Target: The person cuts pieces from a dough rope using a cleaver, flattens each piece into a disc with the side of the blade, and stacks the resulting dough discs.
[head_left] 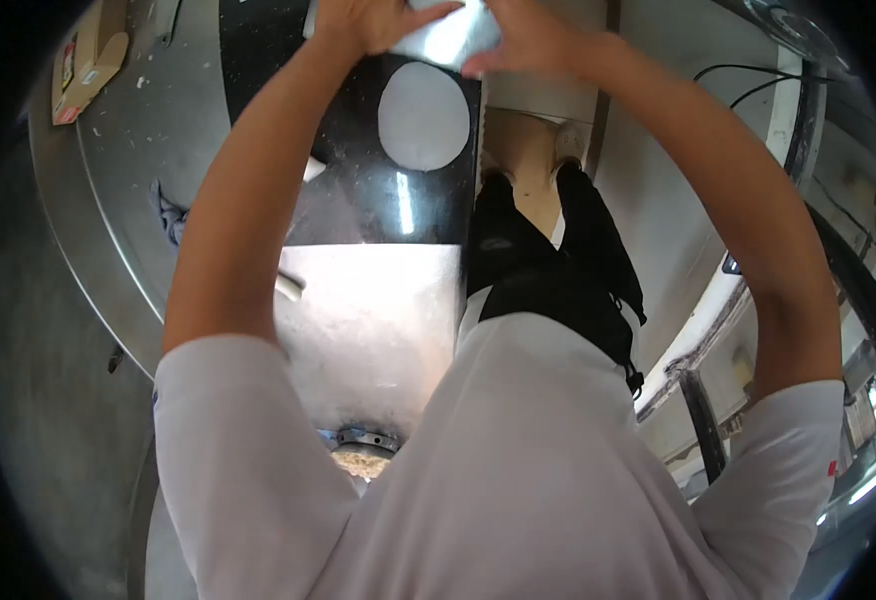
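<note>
My left hand (366, 22) and my right hand (536, 38) reach to the top edge of the head view, which cuts off most of their fingers. Both thumbs are stretched out toward each other, apart from the palms. Between them lies a shiny, silvery surface (446, 42) with a bright glare; I cannot make out whether the hands grip it or rest on it. Just below the hands, a flat, white round sheet (423, 117) rests on a glossy black worktop (368, 215).
A shiny pale metal surface (378, 335) adjoins the black worktop. At its near end stands a round container with crumbly beige stuff (363, 463). A white rod end (289, 288) shows beside my left arm. A dark cloth (170, 215) and an open cardboard box (91, 62) lie left.
</note>
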A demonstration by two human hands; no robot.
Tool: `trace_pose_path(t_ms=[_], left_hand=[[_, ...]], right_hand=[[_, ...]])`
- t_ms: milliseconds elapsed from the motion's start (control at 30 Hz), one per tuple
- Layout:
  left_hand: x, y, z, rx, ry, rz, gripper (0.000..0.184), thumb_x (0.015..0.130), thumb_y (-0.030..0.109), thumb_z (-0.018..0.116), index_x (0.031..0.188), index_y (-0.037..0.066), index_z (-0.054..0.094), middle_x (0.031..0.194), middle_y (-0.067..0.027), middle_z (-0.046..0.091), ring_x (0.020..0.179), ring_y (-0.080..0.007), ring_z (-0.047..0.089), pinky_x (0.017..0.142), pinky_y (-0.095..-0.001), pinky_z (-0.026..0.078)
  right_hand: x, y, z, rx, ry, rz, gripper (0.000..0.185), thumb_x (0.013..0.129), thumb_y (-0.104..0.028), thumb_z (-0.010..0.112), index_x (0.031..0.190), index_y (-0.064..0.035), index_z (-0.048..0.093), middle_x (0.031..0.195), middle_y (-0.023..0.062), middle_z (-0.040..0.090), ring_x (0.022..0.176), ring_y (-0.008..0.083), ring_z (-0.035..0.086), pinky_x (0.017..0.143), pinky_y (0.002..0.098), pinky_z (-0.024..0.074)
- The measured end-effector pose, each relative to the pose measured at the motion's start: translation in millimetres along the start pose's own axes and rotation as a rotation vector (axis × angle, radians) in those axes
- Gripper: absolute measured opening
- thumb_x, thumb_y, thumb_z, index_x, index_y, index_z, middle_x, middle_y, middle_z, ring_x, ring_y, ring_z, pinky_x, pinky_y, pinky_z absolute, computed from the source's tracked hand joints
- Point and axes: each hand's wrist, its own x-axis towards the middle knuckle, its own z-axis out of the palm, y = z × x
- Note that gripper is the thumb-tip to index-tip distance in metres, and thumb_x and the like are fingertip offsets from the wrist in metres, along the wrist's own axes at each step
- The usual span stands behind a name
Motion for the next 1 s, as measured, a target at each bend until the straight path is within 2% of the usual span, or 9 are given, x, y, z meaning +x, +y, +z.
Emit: trace_pose_path(t_ms=[133, 200, 300, 333, 433, 467, 600, 767, 1000], left_hand=[[5.3, -14.1, -12.4, -0.134, 0.213, 0.061, 0.102, 0.083, 0.060, 0.069, 0.162, 0.011, 0.027, 0.168, -0.0240, 0.018, 0.153, -0.0481, 0.019, 0.116, -0.0742, 0.018], [-29.1, -13.0, -36.7, -0.318, -0.132, 0.332, 0.107, 0.078, 0.062, 0.072, 0.162, 0.012, 0.028, 0.167, -0.0220, 0.025, 0.153, -0.0482, 0.021, 0.116, -0.0752, 0.018], [-83.1, -1.6, -29.7, -0.229, -0.236, 0.589, 0.071, 0.088, 0.028, 0.074, 0.152, 0.022, 0.045, 0.144, -0.0092, 0.053, 0.134, -0.0298, 0.051, 0.111, -0.0487, 0.042], [-92.7, 12.4, -44.4, -0.148, -0.233, 0.649, 0.068, 0.089, 0.014, 0.073, 0.151, 0.020, 0.046, 0.138, -0.0095, 0.056, 0.128, -0.0275, 0.057, 0.108, -0.0397, 0.047], [-90.3, 28.4, -32.8, -0.174, -0.283, 0.538, 0.060, 0.083, 0.008, 0.076, 0.138, 0.016, 0.054, 0.118, -0.0067, 0.067, 0.119, -0.0259, 0.063, 0.100, -0.0405, 0.050], [-91.7, 30.5, -36.7, -0.167, -0.392, 0.426, 0.055, 0.081, 0.006, 0.077, 0.132, 0.015, 0.058, 0.112, -0.0049, 0.070, 0.116, -0.0254, 0.064, 0.097, -0.0406, 0.051], [-71.6, 32.0, -54.0, -0.110, -0.578, 0.434, 0.032, 0.077, 0.010, 0.083, 0.105, 0.013, 0.069, 0.110, -0.0030, 0.067, 0.118, -0.0239, 0.060, 0.101, -0.0418, 0.045], [-74.8, 25.6, -61.1, -0.117, -0.451, 0.477, 0.027, 0.076, 0.011, 0.083, 0.099, 0.013, 0.069, 0.108, -0.0035, 0.066, 0.115, -0.0240, 0.060, 0.101, -0.0410, 0.043], [-72.5, 26.4, -94.4, -0.259, -0.717, 0.422, 0.027, 0.074, 0.007, 0.076, 0.101, 0.006, 0.072, 0.108, -0.0140, 0.071, 0.105, -0.0341, 0.069, 0.091, -0.0443, 0.055]], right_hand=[[38.9, 18.3, -7.9, 0.024, 0.321, -0.241, 0.060, 0.073, -0.030, 0.086, 0.116, 0.0034, 0.059, 0.101, 0.0256, 0.070, 0.097, 0.0435, 0.068, 0.083, 0.0485, 0.0545], [41.9, 16.7, -16.1, 0.380, 0.401, -0.337, 0.045, 0.079, -0.021, 0.081, 0.114, -0.0006, 0.061, 0.103, 0.0237, 0.071, 0.097, 0.0423, 0.069, 0.082, 0.0488, 0.0546], [-35.6, 20.7, 42.4, 0.416, 0.172, -0.200, 0.073, 0.084, -0.037, 0.084, 0.137, 0.0000, 0.051, 0.122, 0.0223, 0.069, 0.107, 0.0288, 0.070, 0.087, 0.0412, 0.0551], [-82.9, -21.1, 30.2, 0.450, -0.133, 0.149, 0.068, 0.091, -0.034, 0.078, 0.143, -0.0011, 0.048, 0.133, 0.0204, 0.063, 0.120, 0.0245, 0.063, 0.093, 0.0404, 0.0530], [-191.9, -26.6, 101.3, 0.554, 0.094, 0.112, 0.070, 0.091, -0.030, 0.077, 0.146, -0.0007, 0.045, 0.124, 0.0258, 0.066, 0.116, 0.0411, 0.064, 0.101, 0.0454, 0.0489], [-219.0, -35.5, 94.9, 0.513, -0.119, 0.231, 0.074, 0.093, -0.033, 0.077, 0.147, 0.0037, 0.043, 0.123, 0.0249, 0.067, 0.113, 0.0309, 0.067, 0.093, 0.0438, 0.0518], [-276.6, -21.5, 74.9, 0.591, -0.289, 0.324, 0.062, 0.094, -0.029, 0.076, 0.142, -0.0011, 0.049, 0.111, 0.0208, 0.070, 0.101, 0.0333, 0.070, 0.090, 0.0398, 0.0535], [-192.0, 6.7, 16.3, 0.430, 0.121, 0.192, 0.050, 0.094, -0.028, 0.074, 0.131, 0.0007, 0.057, 0.114, 0.0194, 0.070, 0.104, 0.0300, 0.069, 0.090, 0.0391, 0.0534], [-91.4, -26.1, 94.3, 0.560, -0.031, -0.031, 0.061, 0.087, -0.040, 0.079, 0.128, -0.0002, 0.057, 0.116, 0.0227, 0.068, 0.107, 0.0370, 0.066, 0.092, 0.0470, 0.0516]])
